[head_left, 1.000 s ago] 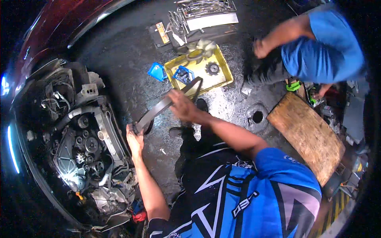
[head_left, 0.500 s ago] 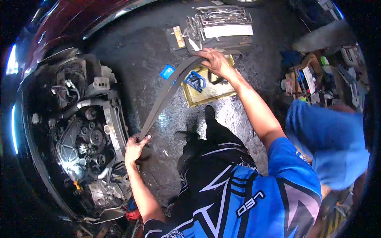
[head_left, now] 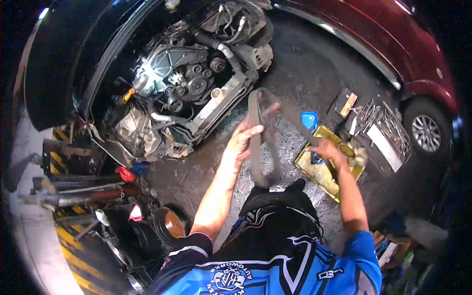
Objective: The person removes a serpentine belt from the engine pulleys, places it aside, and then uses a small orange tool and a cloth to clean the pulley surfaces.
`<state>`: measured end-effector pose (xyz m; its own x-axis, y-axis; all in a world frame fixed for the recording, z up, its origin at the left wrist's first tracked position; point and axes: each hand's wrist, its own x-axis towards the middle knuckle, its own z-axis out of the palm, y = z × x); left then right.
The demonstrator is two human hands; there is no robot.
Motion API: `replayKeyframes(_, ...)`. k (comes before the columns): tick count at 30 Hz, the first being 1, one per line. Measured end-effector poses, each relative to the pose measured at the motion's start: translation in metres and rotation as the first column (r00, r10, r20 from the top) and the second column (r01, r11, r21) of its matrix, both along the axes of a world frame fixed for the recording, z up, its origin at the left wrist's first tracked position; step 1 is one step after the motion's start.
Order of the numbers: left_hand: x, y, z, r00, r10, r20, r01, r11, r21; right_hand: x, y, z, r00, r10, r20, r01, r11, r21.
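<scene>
A long, flat dark rubber drive belt (head_left: 254, 110) hangs in loops in front of me, slightly blurred. My left hand (head_left: 241, 141) is closed on it, the belt running between the thumb and the raised fingers. Its lower loop droops above my shoes. From the upper loop the belt slants down to my right hand (head_left: 328, 151), whose fingers are wrapped round it over a yellow tray (head_left: 335, 195). Ahead on the left is an exposed car engine (head_left: 164, 66) with several round pulleys (head_left: 198, 86), apart from both hands.
Beside the tray lies a small blue packet (head_left: 309, 120). Farther right are many metal hand tools (head_left: 371, 118) and a car wheel (head_left: 425, 132) under a dark red car body (head_left: 418, 61). A round brown-lined container (head_left: 173, 223) and metal parts stand at the lower left.
My view has turned left toward the engine. The belt, earlier stretched in an arc between my hands, now hangs in loops. The person in blue at the right is out of view.
</scene>
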<state>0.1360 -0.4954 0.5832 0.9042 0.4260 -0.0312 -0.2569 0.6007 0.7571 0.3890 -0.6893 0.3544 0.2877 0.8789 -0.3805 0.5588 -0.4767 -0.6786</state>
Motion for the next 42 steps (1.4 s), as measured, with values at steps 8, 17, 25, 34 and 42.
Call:
replayKeyframes(8, 0.022, 0.054, -0.072, 0.882, 0.464, 0.087, -0.462, 0.812, 0.357, -0.082, 0.023, 0.005, 0.974, 0.140, 0.177, -0.166, 0.976, 0.142)
replayKeyframes(17, 0.032, 0.034, -0.053, 0.872, 0.479, -0.102, -0.267, 0.639, 0.722, -0.070, 0.010, 0.084, 0.952, 0.186, 0.241, -0.244, 0.940, 0.240)
replayKeyframes(25, 0.061, -0.009, -0.039, 0.882, 0.444, -0.159, 0.057, 0.236, 0.970, -0.072, 0.007, 0.112, 0.913, 0.187, 0.363, -0.279, 0.934, 0.223)
replayKeyframes(34, 0.070, -0.066, -0.019, 0.802, 0.255, -0.541, 0.588, -0.173, 0.790, -0.080, 0.008, 0.079, 0.930, 0.122, 0.347, -0.221, 0.939, 0.262)
replayKeyframes(42, 0.088, -0.073, -0.109, 0.712, 0.485, -0.508, 0.560, 0.046, 0.828, -0.089, -0.010, 0.071, 0.875, -0.119, 0.469, -0.198, 0.797, 0.570)
